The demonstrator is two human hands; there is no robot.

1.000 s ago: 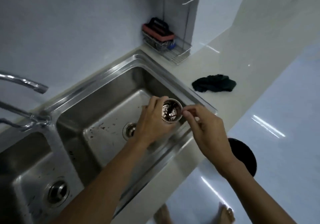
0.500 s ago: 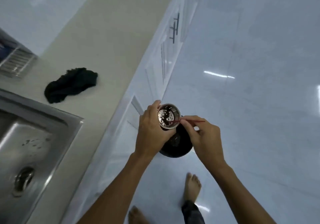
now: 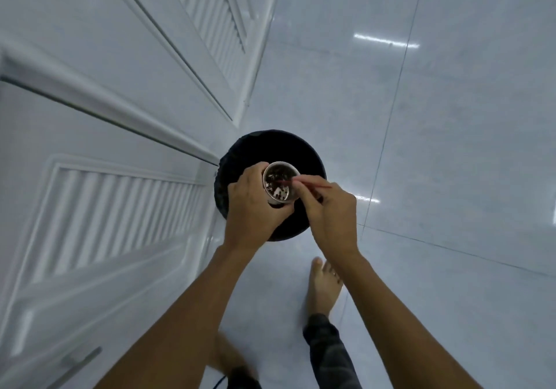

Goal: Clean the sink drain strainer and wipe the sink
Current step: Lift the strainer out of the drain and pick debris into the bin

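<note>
left hand gripping strainer over bin, right hand pinching stick

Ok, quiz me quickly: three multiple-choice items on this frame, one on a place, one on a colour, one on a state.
1. Where is the strainer held?
A. Inside a sink
B. Over the bin on the floor
C. On a countertop

2. What colour is the bin?
A. Black
B. White
C. Green

3. What state is the strainer in?
A. Clean and shiny
B. Full of water
C. Dirty, with dark bits inside

Answers:
1 B: the left hand grips the strainer directly above the bin's opening.
2 A: the bin is dark black against the pale floor tiles.
3 C: dark debris clings inside, and the right hand pokes a thin stick into it.
</note>
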